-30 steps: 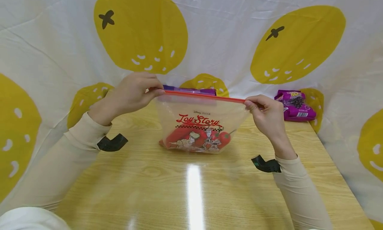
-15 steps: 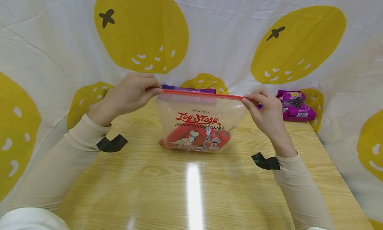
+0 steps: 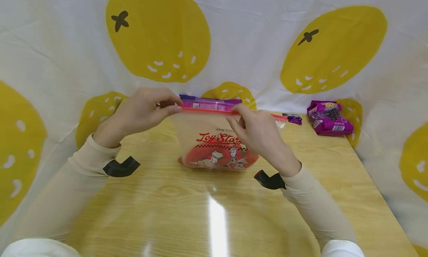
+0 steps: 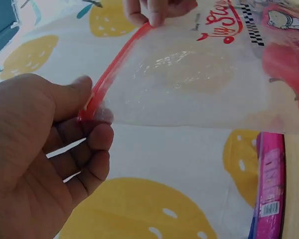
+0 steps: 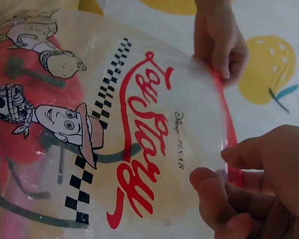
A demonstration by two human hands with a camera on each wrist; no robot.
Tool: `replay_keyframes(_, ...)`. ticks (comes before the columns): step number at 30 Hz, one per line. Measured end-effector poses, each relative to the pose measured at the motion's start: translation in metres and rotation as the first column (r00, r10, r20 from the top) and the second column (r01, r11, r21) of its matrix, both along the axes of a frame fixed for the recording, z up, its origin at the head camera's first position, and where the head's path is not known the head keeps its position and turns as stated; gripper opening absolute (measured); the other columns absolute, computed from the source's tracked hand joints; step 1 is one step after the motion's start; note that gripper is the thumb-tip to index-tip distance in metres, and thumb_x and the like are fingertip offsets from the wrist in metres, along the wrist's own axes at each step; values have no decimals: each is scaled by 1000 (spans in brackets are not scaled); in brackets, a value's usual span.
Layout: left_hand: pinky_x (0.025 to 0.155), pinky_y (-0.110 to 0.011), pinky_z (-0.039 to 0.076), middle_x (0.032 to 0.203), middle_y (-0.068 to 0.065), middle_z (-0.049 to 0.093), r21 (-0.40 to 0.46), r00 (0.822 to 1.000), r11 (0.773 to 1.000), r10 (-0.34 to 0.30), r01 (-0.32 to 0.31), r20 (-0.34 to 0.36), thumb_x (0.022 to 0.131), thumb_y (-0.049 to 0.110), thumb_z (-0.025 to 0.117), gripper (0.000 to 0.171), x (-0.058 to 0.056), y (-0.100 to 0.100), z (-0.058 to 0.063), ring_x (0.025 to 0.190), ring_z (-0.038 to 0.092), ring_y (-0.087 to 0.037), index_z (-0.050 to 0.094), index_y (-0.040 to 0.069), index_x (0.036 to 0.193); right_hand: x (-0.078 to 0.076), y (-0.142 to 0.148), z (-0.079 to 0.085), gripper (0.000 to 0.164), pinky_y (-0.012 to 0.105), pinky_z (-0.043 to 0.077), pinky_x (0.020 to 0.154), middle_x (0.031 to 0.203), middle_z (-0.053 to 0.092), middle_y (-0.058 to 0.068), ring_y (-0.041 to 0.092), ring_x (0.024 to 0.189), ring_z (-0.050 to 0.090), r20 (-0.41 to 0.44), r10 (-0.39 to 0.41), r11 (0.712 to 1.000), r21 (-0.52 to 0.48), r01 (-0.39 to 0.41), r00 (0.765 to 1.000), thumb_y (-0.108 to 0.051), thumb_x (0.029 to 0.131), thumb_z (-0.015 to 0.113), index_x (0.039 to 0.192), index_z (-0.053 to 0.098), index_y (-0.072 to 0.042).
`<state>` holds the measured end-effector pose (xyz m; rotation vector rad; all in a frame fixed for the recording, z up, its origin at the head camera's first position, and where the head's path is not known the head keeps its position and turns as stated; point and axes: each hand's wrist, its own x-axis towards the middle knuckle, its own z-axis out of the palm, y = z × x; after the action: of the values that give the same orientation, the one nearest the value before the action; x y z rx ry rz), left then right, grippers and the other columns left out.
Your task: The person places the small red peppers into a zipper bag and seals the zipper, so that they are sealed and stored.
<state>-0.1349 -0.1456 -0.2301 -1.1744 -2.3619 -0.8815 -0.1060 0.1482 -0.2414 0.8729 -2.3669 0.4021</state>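
A translucent zip bag (image 3: 187, 134) with "Toy Story" print and a red zip strip (image 3: 207, 111) stands on the table, its mouth upward. Red round things with green stems show through its lower part in the right wrist view. My left hand (image 3: 143, 110) pinches the strip's left end between thumb and forefinger, other fingers loosely bent. Farther along, right of the middle, the thumb and forefinger of my right hand (image 3: 262, 132) pinch the strip. Beyond that hand the strip's right end sticks out free. In the left wrist view, the left thumb (image 4: 74, 97) lies on the red corner.
Behind the bag lies a long purple pack (image 3: 214, 104). At the back right of the wooden table (image 3: 167, 212) sits a purple bag with a grape picture (image 3: 331, 117), with small purple wrapped pieces (image 3: 294, 118) beside it. A lemon-print cloth (image 3: 247, 37) hangs behind.
My right hand has slid left along the red strip from its right end to right of the middle. The strip sits slightly lower, and the small purple pieces have come into sight.
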Motion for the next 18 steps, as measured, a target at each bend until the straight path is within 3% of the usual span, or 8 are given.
replay_keyframes(3,63,-20,44,75,4,61,71,990,997,-31,22,136,94,16,48,20,3,-9,-5,65,54,-5,66,9,99,-1,-3,1,12,25,33,43,55,53,-4,6,42,42,29,77,994,-85,-74,997,-19,86,61,86,61,-7)
replay_keyframes(5,65,-23,45,77,-3,62,129,958,991,-72,38,276,100,23,32,37,2,-14,-13,68,57,-12,63,5,108,0,-4,5,8,23,39,48,62,60,-2,5,48,50,42,166,975,-159,-157,985,-14,84,64,84,61,-7)
replay_keyframes(7,71,-27,47,83,-12,62,184,900,982,-107,31,422,101,31,20,52,-4,-16,-28,74,60,-20,58,0,115,1,-5,10,5,21,44,52,69,64,-1,5,56,57,57,269,938,-241,-249,961,-9,82,66,84,63,-6)
replay_keyframes(9,77,-33,49,93,-19,61,220,803,975,-120,-14,584,99,39,13,62,-9,-13,-52,83,61,-27,52,-4,121,3,-6,17,7,20,46,55,75,66,0,6,61,60,74,379,886,-317,-339,922,-5,79,68,85,64,-4)
replay_keyframes(12,87,-43,46,111,-26,56,283,556,953,-180,-106,812,97,48,13,69,-11,3,-96,99,57,-34,40,-7,129,5,-8,26,9,22,48,60,78,66,1,8,67,62,89,524,783,-443,-437,847,-5,79,68,86,64,-1)
replay_keyframes(14,91,-45,43,120,-24,52,346,349,928,-280,-142,894,95,53,9,75,-6,17,-123,106,55,-32,32,-6,135,6,-10,31,14,24,49,63,80,65,3,10,69,61,94,614,694,-536,-480,783,-10,81,67,87,63,3)
replay_keyframes(16,93,-43,42,123,-17,51,463,123,864,-447,-197,886,92,59,9,76,3,31,-144,109,54,-27,32,1,136,7,-10,35,23,26,49,66,82,65,4,13,72,61,91,685,604,-625,-494,723,-15,83,66,87,61,7)
replay_keyframes(18,91,-37,44,119,-8,56,580,-35,775,-606,-250,795,90,63,12,73,12,41,-156,105,56,-19,40,9,131,8,-7,36,29,26,50,66,83,64,4,14,72,61,86,727,539,-685,-490,681,-19,84,65,88,59,9)
